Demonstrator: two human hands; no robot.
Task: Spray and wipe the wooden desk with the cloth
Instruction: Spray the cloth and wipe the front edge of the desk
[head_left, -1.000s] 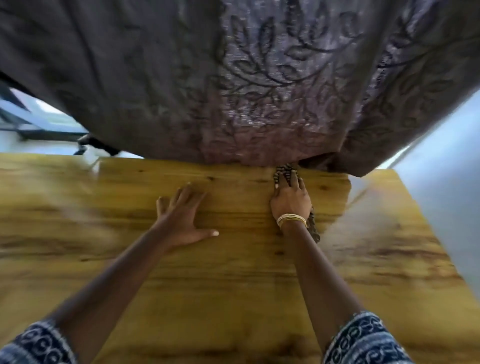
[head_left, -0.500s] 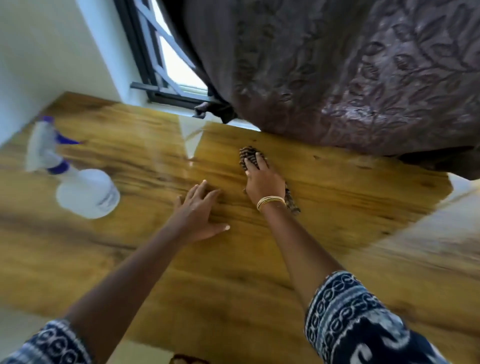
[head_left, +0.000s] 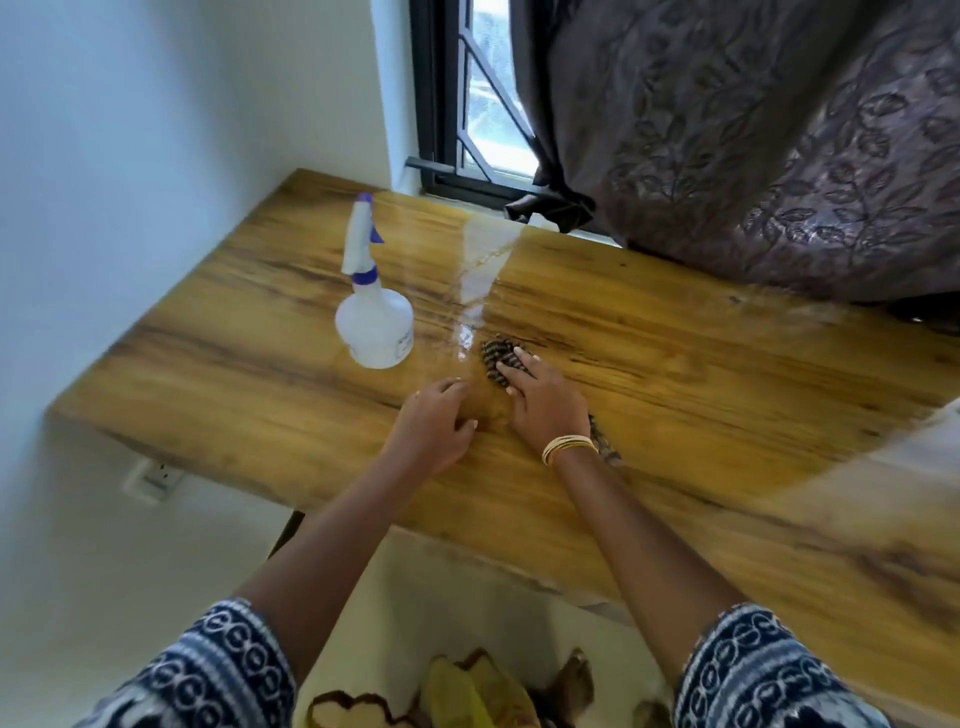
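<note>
Sweeping leftward along the bench (head_left: 701, 415), compared with a second ago: then working under the curtain (head_left: 779, 145) at the right part, now close to the spray bottle (head_left: 374, 327), which had been out of view. Suggests the wiping has crossed most of the back strip, with the left end and near edge probably yet to do.

Standing upright at far left, near the wall: the spray bottle, white with a purple collar and trigger, untouched, well clear of both hands. Just right of it, a glossy streak running from the window (head_left: 467, 104), either wet film or glare; cannot tell which.

Resting on the wood with loosely curled fingers, holding nothing: the left hand (head_left: 436, 431), its grip relaxed where it was spread flat before. Immediately right, nearly touching it: the right hand (head_left: 545, 410), fingers straight and pressed flat on the cloth (head_left: 498, 356), a dark striped rag pinned against the bench.

Mostly hidden under that palm: the cloth, only its front and a scrap beside the bangles (head_left: 569, 447) showing. Cut off at right: the bench end, washed out by light.
</note>
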